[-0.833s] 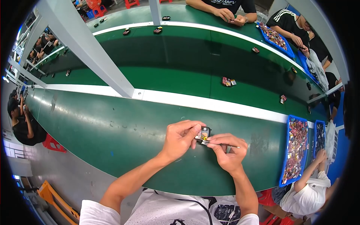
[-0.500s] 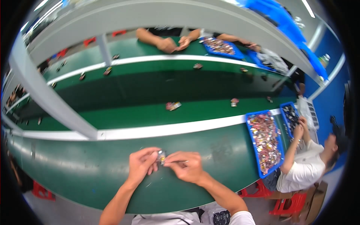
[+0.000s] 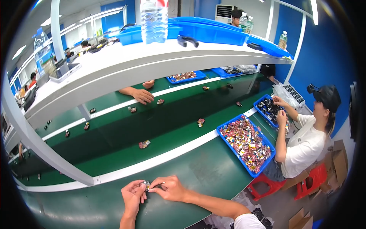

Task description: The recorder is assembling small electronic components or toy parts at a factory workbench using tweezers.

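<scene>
My left hand (image 3: 133,194) pinches a small dark and silver part with a yellow patch (image 3: 147,186) between thumb and fingers, a little above the green tabletop. My right hand (image 3: 170,188) meets it from the right, its thumb and fingertips closed on a thin dark pen-like tool (image 3: 161,186). The tool's tip is hidden by the fingers, so I cannot tell exactly where it touches the part. To the right, a blue tray (image 3: 224,136) is heaped with small pink, silver and yellow pieces.
Beyond a white rail (image 3: 160,160), a green conveyor belt (image 3: 171,131) carries scattered small parts. Above hangs a white shelf (image 3: 114,63) with a water bottle (image 3: 154,23) and blue trays. A co-worker (image 3: 310,133) sits right, handling dark parts from another blue tray (image 3: 263,100). Opposite, another person's hand (image 3: 143,96) reaches beltward.
My view has tilted up and turned right, bringing the shelf top into sight. Both hands still hold the part and the tool together. The opposite person's hands have moved apart, one toward the belt.
</scene>
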Motion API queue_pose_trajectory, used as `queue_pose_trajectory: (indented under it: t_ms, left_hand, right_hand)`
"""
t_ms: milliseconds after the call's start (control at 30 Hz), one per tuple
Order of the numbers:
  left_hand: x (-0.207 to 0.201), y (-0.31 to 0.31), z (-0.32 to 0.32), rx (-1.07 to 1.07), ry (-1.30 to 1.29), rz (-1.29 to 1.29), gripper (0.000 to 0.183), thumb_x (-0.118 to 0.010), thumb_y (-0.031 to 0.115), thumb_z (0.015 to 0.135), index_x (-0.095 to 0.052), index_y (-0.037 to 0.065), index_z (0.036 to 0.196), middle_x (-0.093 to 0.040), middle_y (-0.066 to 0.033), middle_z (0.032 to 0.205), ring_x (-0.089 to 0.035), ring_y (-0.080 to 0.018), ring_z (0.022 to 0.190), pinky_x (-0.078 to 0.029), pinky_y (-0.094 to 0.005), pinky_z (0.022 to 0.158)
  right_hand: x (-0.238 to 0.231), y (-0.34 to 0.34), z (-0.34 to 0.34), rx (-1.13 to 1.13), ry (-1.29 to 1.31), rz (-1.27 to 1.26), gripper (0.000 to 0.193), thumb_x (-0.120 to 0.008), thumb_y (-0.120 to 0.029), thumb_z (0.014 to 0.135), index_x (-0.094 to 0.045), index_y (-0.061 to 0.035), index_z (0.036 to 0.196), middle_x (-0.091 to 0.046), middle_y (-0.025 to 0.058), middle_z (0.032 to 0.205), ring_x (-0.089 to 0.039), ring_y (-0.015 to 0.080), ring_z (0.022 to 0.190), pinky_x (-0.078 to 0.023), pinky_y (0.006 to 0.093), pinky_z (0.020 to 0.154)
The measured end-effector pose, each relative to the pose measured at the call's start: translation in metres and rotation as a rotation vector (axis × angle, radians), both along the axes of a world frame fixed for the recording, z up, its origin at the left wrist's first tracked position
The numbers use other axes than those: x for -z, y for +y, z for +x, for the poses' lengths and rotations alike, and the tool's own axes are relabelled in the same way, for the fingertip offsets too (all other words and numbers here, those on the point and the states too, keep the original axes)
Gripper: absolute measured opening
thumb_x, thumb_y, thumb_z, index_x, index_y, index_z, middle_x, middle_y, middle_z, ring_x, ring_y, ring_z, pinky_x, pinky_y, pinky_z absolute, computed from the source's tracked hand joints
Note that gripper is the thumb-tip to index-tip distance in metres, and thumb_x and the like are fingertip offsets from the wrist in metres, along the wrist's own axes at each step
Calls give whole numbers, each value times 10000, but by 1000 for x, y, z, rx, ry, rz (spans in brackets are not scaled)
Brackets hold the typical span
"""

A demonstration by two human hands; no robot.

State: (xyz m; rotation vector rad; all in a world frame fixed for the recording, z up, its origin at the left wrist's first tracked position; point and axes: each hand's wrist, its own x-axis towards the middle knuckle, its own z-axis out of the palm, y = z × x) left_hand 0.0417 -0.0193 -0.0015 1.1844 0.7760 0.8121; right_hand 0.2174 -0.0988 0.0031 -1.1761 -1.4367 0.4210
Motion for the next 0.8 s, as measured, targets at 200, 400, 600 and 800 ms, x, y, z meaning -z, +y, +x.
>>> queue_pose_trajectory:
  t_ms: [200,400,600,800]
  left_hand:
    - [-3,-6,6,-47,35,-5,165,-648,-36,922,-648,-136,1053,-661,-95,732,-557,-91,487,-366,-206,376]
    - [-6,-4,2,-64,132,-31,169,-651,-26,919,-657,-105,1070,-665,-101,747,-558,-100,480,-371,-219,376]
    - [-17,51,12,-179,285,135,196,-674,11,913,-661,-93,1079,-670,-97,761,-602,-122,499,-439,-252,399]
    - [3,170,-19,-433,470,378,214,-669,68,926,-661,-88,1073,-669,-132,799,-639,-182,530,-503,-307,449]
  right_hand:
    - [1,-3,0,7,-77,40,52,-779,-88,822,-739,-68,850,-747,49,831,-664,219,590,-490,321,516]
    - [7,8,-7,0,-37,158,74,-782,-94,811,-734,-50,847,-745,66,831,-656,242,577,-499,335,526]
    - [-1,6,4,139,67,73,109,-833,-49,776,-759,-29,854,-748,32,811,-461,67,440,-356,248,423]
    - [16,13,7,195,53,75,121,-828,-12,770,-760,-11,872,-755,37,831,-429,23,457,-324,207,420]
